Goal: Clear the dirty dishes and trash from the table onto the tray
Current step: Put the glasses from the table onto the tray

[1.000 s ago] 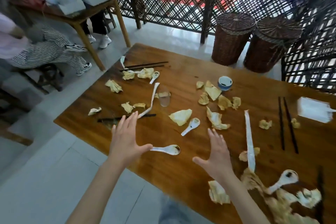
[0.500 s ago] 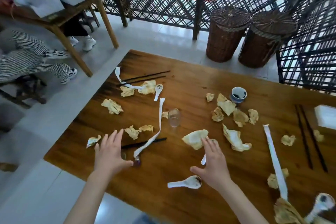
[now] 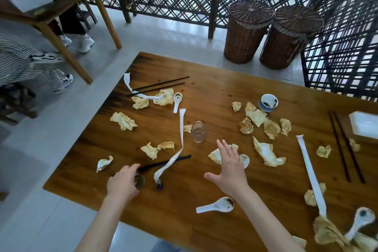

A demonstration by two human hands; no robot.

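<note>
Left hand (image 3: 122, 184) curls around a small glass (image 3: 140, 179); right hand (image 3: 231, 168) hovers spread, empty, above a spoon (image 3: 245, 160).

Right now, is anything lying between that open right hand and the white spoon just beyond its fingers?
Nothing visible blocks it. The right hand hovers open, its fingers partly covering the white spoon, which lies beside a crumpled napkin. The left hand is off to the side, curled around a small glass.
</note>
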